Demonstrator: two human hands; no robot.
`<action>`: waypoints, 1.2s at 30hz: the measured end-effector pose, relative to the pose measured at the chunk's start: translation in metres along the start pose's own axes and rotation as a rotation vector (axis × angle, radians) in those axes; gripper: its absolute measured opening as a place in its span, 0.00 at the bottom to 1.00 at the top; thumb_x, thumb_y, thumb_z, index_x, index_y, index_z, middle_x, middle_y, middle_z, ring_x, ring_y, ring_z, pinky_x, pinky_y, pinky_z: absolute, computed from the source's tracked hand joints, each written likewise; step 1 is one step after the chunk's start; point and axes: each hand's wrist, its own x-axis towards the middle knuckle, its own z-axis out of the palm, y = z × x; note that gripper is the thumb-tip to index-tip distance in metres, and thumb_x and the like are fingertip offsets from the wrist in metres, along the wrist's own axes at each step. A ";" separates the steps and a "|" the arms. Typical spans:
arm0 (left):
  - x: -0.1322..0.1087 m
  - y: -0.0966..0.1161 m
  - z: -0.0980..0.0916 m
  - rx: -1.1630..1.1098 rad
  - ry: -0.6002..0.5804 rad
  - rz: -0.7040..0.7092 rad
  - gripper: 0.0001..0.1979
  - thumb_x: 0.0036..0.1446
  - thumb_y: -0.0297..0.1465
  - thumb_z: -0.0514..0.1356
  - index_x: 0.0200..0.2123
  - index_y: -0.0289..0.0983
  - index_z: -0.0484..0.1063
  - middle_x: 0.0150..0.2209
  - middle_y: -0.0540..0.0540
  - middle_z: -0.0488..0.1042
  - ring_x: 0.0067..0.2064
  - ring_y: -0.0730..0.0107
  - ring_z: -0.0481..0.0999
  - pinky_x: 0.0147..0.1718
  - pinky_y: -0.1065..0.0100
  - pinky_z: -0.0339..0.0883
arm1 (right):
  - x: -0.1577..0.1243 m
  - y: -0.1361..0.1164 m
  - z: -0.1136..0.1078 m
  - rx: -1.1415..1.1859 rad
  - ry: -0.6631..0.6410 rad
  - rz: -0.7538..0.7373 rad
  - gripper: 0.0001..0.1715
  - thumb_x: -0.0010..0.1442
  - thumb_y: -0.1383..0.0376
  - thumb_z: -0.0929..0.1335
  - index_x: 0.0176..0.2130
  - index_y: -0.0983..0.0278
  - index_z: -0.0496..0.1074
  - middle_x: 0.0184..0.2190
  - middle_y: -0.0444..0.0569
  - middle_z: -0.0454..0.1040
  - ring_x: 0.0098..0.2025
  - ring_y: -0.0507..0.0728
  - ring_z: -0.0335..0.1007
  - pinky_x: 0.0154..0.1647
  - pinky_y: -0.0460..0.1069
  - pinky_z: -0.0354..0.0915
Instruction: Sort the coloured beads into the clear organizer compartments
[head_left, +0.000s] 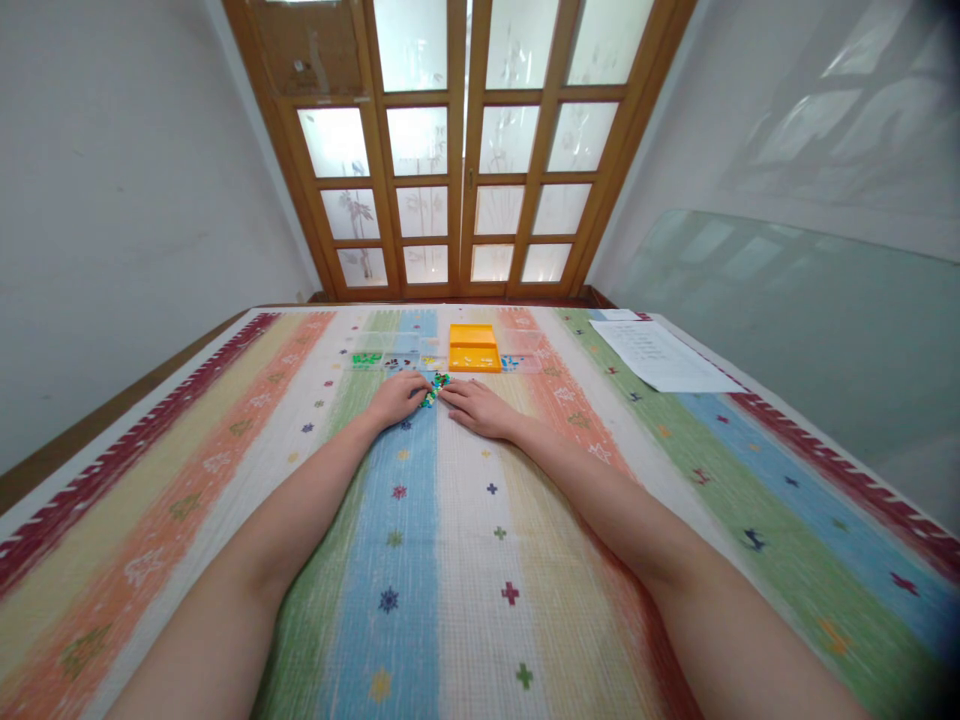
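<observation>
A small multicoloured piece of tiny green, blue, white and yellow parts point(439, 380) lies between my two hands at the middle of the table. My left hand point(399, 398) has its fingers curled and pinched on the left side of it. From the right, my right hand point(481, 408) grips it at the fingertips, with the fingers close together and the back of the hand up. The exact kind of the piece is too small to make out, and my fingers cover part of it.
Just beyond my hands stands an open orange box point(474, 337) with small pieces in it. Clear trays hold green bits point(367, 360), dark bits point(399, 363) and blue bits point(513, 363). Printed paper point(660, 355) lies at the right on the striped tablecloth point(390, 560).
</observation>
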 end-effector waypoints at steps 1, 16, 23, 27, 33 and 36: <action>0.000 0.000 0.000 0.001 0.001 -0.001 0.12 0.66 0.30 0.58 0.44 0.41 0.82 0.45 0.44 0.81 0.50 0.60 0.77 0.55 0.57 0.70 | 0.000 0.000 0.000 -0.004 -0.008 -0.001 0.30 0.75 0.57 0.63 0.72 0.57 0.62 0.70 0.56 0.64 0.72 0.64 0.58 0.71 0.64 0.55; 0.000 0.000 0.000 -0.003 0.011 0.005 0.11 0.66 0.29 0.58 0.43 0.41 0.82 0.45 0.44 0.80 0.50 0.60 0.78 0.55 0.58 0.70 | 0.000 0.002 0.003 -0.014 -0.053 0.018 0.30 0.77 0.56 0.59 0.72 0.58 0.61 0.72 0.55 0.62 0.75 0.63 0.53 0.74 0.65 0.50; 0.000 0.000 0.000 0.013 -0.003 0.016 0.12 0.67 0.30 0.57 0.44 0.41 0.82 0.45 0.44 0.80 0.50 0.60 0.78 0.55 0.58 0.70 | -0.001 0.004 0.003 -0.016 0.017 0.046 0.29 0.76 0.59 0.60 0.72 0.59 0.62 0.71 0.56 0.63 0.74 0.63 0.54 0.74 0.66 0.49; 0.000 0.000 0.000 0.018 -0.002 0.016 0.12 0.67 0.30 0.57 0.44 0.41 0.82 0.46 0.44 0.80 0.50 0.60 0.77 0.54 0.58 0.70 | -0.001 0.010 0.005 -0.036 0.081 0.083 0.29 0.76 0.60 0.59 0.71 0.60 0.63 0.71 0.57 0.63 0.73 0.63 0.55 0.74 0.66 0.48; 0.001 0.000 -0.001 0.020 -0.020 0.018 0.12 0.67 0.30 0.57 0.44 0.41 0.82 0.45 0.45 0.80 0.50 0.60 0.77 0.55 0.59 0.70 | -0.003 0.023 0.000 -0.088 0.182 0.220 0.29 0.77 0.60 0.57 0.71 0.62 0.64 0.71 0.57 0.62 0.74 0.64 0.54 0.75 0.66 0.47; 0.001 0.000 -0.001 0.019 -0.012 0.027 0.12 0.67 0.30 0.57 0.44 0.41 0.82 0.45 0.45 0.81 0.50 0.60 0.77 0.55 0.59 0.70 | -0.006 0.031 -0.004 -0.107 0.265 0.327 0.30 0.77 0.59 0.55 0.70 0.64 0.64 0.71 0.59 0.63 0.73 0.65 0.55 0.75 0.68 0.47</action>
